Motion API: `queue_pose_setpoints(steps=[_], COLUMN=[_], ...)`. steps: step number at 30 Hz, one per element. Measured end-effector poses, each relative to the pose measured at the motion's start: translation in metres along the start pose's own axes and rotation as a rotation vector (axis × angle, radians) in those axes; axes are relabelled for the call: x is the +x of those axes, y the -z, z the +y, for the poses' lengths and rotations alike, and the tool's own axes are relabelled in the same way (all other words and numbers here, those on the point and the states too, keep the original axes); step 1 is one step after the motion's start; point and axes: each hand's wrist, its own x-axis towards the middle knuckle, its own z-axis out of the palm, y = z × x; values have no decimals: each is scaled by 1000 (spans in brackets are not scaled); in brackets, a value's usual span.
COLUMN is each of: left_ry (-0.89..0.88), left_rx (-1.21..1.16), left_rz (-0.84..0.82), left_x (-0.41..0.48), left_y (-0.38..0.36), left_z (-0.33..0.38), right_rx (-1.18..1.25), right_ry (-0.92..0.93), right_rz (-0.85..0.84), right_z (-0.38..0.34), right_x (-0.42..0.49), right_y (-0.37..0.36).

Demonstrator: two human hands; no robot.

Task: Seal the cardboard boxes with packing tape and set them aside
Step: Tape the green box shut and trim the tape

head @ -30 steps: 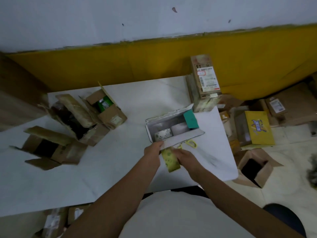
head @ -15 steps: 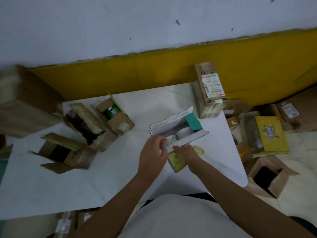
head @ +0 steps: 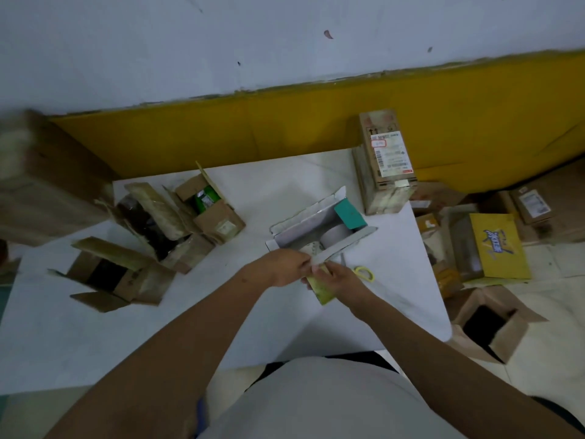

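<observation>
While gripping a yellow-green roll (head: 323,291), seemingly packing tape, in the right hand (head: 343,278) just in front of the open white cardboard box (head: 304,224) on the worktop (head: 278,331), pinching its end with the left hand (head: 283,270). Likely handling light, sticky; taking the free edge.

Unreadable shipping label (head: 392,153) on tall box (head: 380,191); blue characters (head: 493,243) on yellow box (head: 509,267).

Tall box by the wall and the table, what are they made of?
Tall box: brown cardboard, it seems, dull, with a white paper label stuck on. Table: smooth white top, faintly shiny; perhaps laminate or painted board, can't tell.
</observation>
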Motion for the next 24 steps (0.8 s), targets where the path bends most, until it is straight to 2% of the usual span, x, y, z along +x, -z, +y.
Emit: queue_pose_setpoints(steps=[1,2,7,12,14,18,24], left_ry=[-8,-14,-98,12,4,51,123], left_rx=[13,34,111,12,5,-41,-135], left_rz=[17,36,136,201,217,163,170], left_x=[-1,-2,-8,-3,1,10,19], left_y=[-1,-3,-15,-9,-5,-4,-3], left_z=[0,0,4,1,-4,-9,-13], right_rx=[0,59,42,51,14,-30,-76], right_ry=[101,115,143,128,146,75,-36], right_rz=[81,115,79,62,58,42,83], right_z=[1,1,-10,-20,-15,-3,-9], right_x=[-4,-6,-18,-22,-22,-19,0], right_y=[-5,-6,-8,-9,-7,-10,-14])
